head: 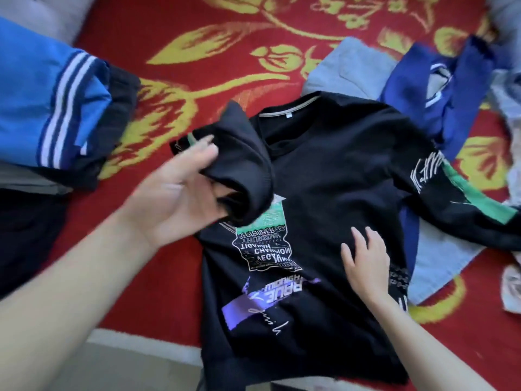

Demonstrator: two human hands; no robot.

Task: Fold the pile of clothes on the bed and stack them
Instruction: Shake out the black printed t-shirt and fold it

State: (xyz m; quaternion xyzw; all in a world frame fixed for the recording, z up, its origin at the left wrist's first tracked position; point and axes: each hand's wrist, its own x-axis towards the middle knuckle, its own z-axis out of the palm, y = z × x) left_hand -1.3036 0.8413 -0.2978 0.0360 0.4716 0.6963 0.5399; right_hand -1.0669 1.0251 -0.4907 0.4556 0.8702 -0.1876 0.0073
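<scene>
Left hand (pixel 183 190): fingers curled round the sleeve (pixel 242 165) of the black sweatshirt (pixel 324 179), holding it bunched over the chest. Right hand (pixel 363 258): flat, fingers straight, pressing the sweatshirt's front. The hands are apart.

The sweatshirt lies face up mid-bed, collar away from the person. Its print reads upside down: "CHAMPION", "SEPTEMBER", "RAVE".

Left: folded stack (pixel 56 103), blue with white stripes on top. Right: unfolded pile (pixel 451 94).

Surface: red bedcover (pixel 225 52) with yellow floral pattern.
</scene>
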